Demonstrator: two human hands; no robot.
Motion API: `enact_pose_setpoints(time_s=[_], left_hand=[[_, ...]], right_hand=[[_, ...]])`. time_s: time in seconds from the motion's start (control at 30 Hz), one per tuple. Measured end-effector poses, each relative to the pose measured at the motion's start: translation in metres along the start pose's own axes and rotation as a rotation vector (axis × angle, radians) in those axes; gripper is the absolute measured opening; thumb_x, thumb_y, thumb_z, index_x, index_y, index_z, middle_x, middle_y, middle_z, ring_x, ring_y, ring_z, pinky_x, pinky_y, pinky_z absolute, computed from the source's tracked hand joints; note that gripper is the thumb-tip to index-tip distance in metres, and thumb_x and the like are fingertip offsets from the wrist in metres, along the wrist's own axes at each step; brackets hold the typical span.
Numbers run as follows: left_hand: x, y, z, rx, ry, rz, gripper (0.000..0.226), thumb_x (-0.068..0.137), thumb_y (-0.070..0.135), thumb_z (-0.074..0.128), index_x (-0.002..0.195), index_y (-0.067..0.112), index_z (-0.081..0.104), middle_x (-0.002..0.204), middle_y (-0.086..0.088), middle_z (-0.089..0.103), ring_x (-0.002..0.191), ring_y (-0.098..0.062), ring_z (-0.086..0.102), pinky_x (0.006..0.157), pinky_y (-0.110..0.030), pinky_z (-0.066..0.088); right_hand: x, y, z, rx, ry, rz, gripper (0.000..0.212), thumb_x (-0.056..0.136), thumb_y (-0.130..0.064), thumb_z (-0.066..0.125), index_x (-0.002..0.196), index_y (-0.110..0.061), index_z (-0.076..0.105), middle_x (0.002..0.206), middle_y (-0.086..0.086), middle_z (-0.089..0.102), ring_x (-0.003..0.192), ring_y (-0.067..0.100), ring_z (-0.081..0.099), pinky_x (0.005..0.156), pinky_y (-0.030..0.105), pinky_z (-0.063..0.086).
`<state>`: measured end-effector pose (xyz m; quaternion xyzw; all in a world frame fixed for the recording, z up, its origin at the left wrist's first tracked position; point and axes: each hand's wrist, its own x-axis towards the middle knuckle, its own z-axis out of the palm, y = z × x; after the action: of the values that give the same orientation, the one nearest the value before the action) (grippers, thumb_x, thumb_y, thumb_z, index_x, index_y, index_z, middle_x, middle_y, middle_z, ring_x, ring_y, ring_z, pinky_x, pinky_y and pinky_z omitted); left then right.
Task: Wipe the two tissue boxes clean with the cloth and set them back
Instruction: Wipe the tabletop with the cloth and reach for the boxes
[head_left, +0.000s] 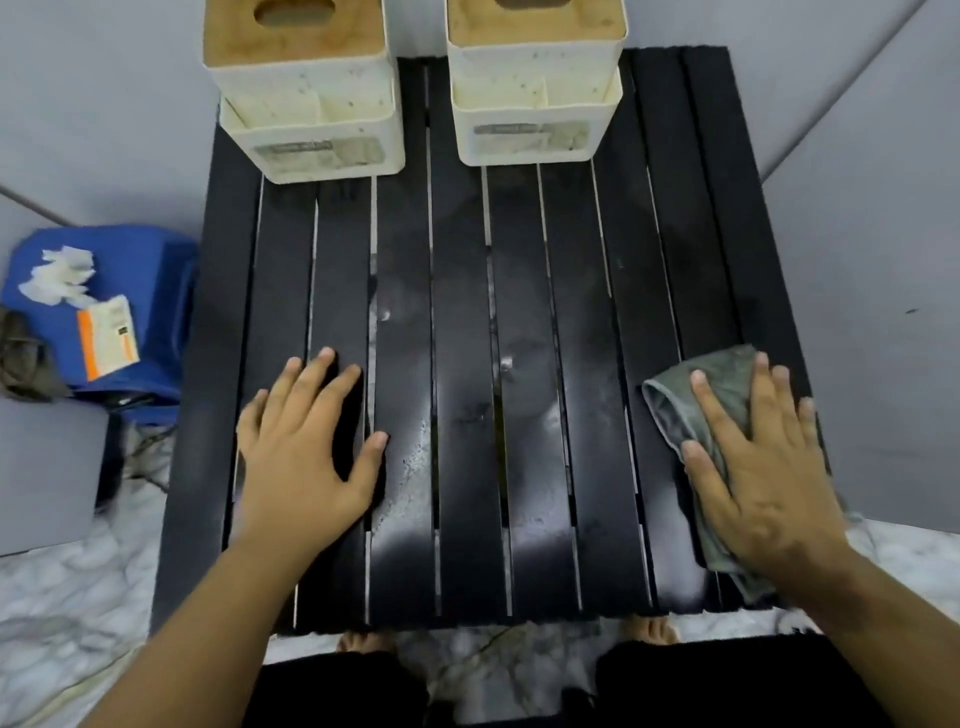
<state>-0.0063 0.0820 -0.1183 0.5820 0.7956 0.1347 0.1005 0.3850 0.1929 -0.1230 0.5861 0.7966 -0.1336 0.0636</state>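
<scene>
Both tissue boxes, left tissue box (306, 111) and right tissue box (535, 88), stand at the far edge of the black slatted table (457, 322). The left hand (306, 447) lies flat and empty near the front; the right hand (758, 467) presses the grey cloth (675, 410) flat, fingers spread.

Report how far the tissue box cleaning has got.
Done: nothing visible. Both the left tissue box and right tissue box stand at the table's far edge, speckled and stained. In hand: the right hand presses flat on the grey cloth; the left hand rests flat on the slats. Left: wiping both boxes and setting them back.
</scene>
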Motion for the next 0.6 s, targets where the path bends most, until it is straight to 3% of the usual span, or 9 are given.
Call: enact_pose_setpoints(time_s=[0.4, 0.5, 0.6], left_hand=[[-0.003, -0.006, 0.005, -0.029, 0.126, 0.031, 0.067, 0.080, 0.064, 0.048, 0.139, 0.033, 0.056, 0.155, 0.012, 0.044, 0.150, -0.017, 0.033, 0.114, -0.047, 0.023], [-0.003, -0.006, 0.005, -0.011, 0.136, 0.034, 0.071, 0.078, 0.067, 0.045, 0.139, 0.033, 0.056, 0.155, 0.011, 0.045, 0.148, -0.016, 0.035, 0.113, -0.048, 0.024], [-0.004, -0.006, 0.004, -0.008, 0.130, 0.027, 0.072, 0.078, 0.069, 0.044, 0.140, 0.033, 0.056, 0.156, 0.010, 0.045, 0.148, -0.016, 0.035, 0.114, -0.048, 0.024]], right_hand=[[0.034, -0.015, 0.001, 0.065, 0.108, -0.060, 0.076, 0.082, -0.077, 0.008, 0.152, -0.050, -0.002, 0.165, 0.009, -0.011, 0.152, 0.026, -0.013, 0.119, 0.038, -0.011], [0.034, -0.015, -0.002, 0.063, 0.093, -0.058, 0.079, 0.084, -0.082, 0.017, 0.153, -0.049, -0.002, 0.164, 0.005, -0.019, 0.152, 0.026, -0.013, 0.121, 0.041, -0.009], [0.034, -0.014, -0.002, 0.045, 0.134, -0.079, 0.074, 0.092, -0.071, 0.029, 0.155, -0.043, 0.002, 0.164, 0.001, -0.019, 0.152, 0.029, -0.005, 0.122, 0.044, -0.003]])
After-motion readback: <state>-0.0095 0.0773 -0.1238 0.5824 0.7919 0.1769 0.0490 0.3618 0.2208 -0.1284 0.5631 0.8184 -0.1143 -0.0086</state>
